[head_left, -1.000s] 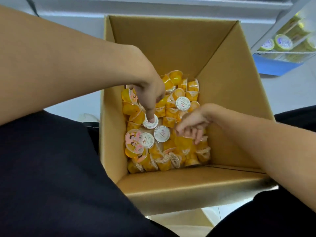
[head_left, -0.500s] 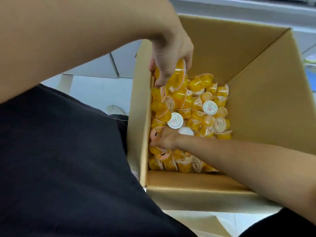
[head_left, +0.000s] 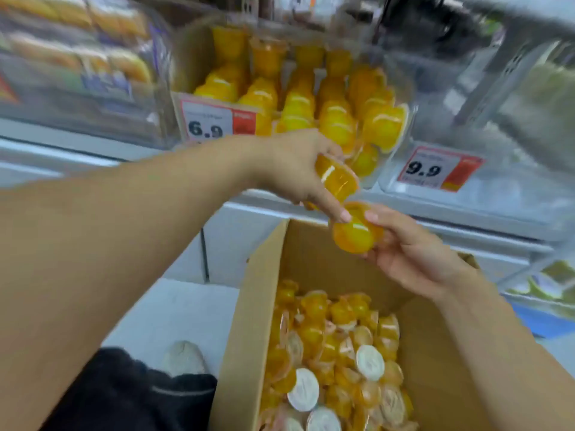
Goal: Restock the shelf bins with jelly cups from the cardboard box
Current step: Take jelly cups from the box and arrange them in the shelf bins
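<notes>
Clearly, the restocking is running mid-way — the clear shelf bin behind the 6.9 price tag is already holding rows of orange jelly cups, yet the cardboard box below is still showing a deep layer of loose cups, so much is remaining. The left hand is gripping 1 jelly cup just in front of the bin's lower edge; the right hand is pinching a 2nd cup above the box, the 2 cups almost touching. Blur is smearing the neighbouring bins — their contents are hard to name, and the box's near edge is running out of frame.
</notes>
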